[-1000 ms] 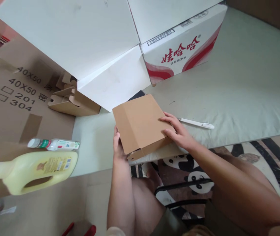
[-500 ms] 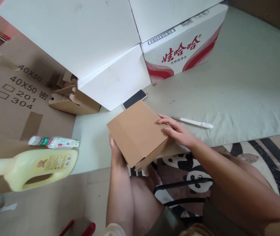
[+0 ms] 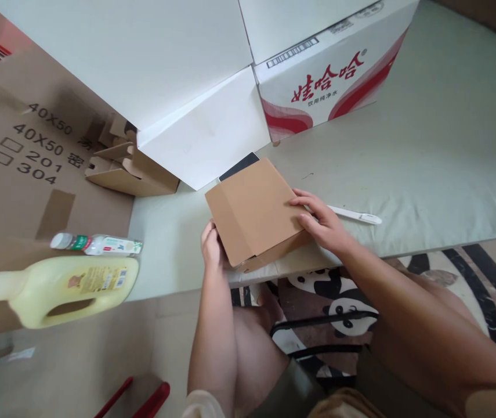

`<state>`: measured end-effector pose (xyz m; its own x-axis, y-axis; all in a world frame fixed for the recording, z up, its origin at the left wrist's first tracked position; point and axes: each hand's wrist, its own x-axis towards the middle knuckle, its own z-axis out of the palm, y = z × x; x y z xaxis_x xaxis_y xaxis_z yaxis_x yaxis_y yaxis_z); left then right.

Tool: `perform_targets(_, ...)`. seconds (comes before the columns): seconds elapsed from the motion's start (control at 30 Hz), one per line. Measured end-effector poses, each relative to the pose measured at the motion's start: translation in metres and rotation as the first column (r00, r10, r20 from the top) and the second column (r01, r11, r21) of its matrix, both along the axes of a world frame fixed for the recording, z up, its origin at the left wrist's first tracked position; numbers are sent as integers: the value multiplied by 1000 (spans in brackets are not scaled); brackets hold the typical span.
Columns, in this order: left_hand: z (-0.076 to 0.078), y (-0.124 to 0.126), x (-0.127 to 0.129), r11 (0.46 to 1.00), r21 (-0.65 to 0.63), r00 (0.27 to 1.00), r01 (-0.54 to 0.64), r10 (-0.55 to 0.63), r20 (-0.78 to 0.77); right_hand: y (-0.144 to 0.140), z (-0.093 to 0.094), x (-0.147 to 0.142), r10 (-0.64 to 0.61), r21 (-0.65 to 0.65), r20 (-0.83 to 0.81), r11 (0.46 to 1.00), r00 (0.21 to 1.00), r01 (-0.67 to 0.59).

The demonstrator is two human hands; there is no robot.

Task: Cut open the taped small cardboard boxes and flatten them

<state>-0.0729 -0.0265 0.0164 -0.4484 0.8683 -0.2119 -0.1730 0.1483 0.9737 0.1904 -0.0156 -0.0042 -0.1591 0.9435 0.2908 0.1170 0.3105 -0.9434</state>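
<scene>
— What took up most of the view?

— The pale green mat (image 3: 426, 151) spread under everything, with big white cartons (image 3: 143, 64) stacked at its far side. Right of them stood a white carton with red lettering (image 3: 330, 81). On the left lay a flat brown cardboard sheet (image 3: 17, 174) printed with numbers.

— And the thing being handled?

— A small brown cardboard box (image 3: 254, 212) sat at the near edge of the mat, just in front of the white cartons, its closed top facing up. The left hand (image 3: 212, 249) gripped its left near corner, fingers partly hidden behind the box. The right hand (image 3: 323, 226) lay on the right side, fingers spread flat over the top edge, pressing rather than clasping.

— Smaller things?

— A yellow jug (image 3: 69, 287) lay on its side at the left, a small clear bottle (image 3: 97, 245) just beyond it. Folded brown box blanks (image 3: 130, 174) rested against the white cartons. A dark phone (image 3: 239, 166) peeked out behind the box, and a slim white tool (image 3: 354, 215) lay just right of the right hand.
</scene>
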Motion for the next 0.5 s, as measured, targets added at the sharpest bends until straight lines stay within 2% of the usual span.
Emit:
perform_targets(0.07, 8, -6, -3, 993, 119, 999, 28, -33, 42, 1, -1, 1, -18, -9, -14, 1000, 1000, 18)
perform_targets(0.13, 11, -18, -6, 956, 234, 978, 176, -198, 72, 1, -2, 2, -45, -35, -33, 998, 998, 44)
perform_targets(0.2, 8, -33, -6, 898, 236, 924, 371, -383, 5, 1, -3, 1, -63, -63, -43, 996, 997, 60)
perform_targets(0.23, 5, -40, -6, 880, 198, 901, 432, -430, -54, 1, -3, 0, -67, -71, -44, 995, 997, 64)
perform_targets(0.27, 2, -45, -6, 875, 149, 887, 461, -447, -120, 1, -4, -1, -68, -71, -45, 995, 997, 64)
perform_targets(0.37, -4, -52, -7, 896, 67, 869, 438, -404, -286, 0, -5, -2, -67, -60, -49, 996, 997, 64)
perform_targets(0.5, -4, -48, -13, 894, 119, 876, 432, -384, -294, 1, -4, 1, -52, -82, -51, 996, 997, 48)
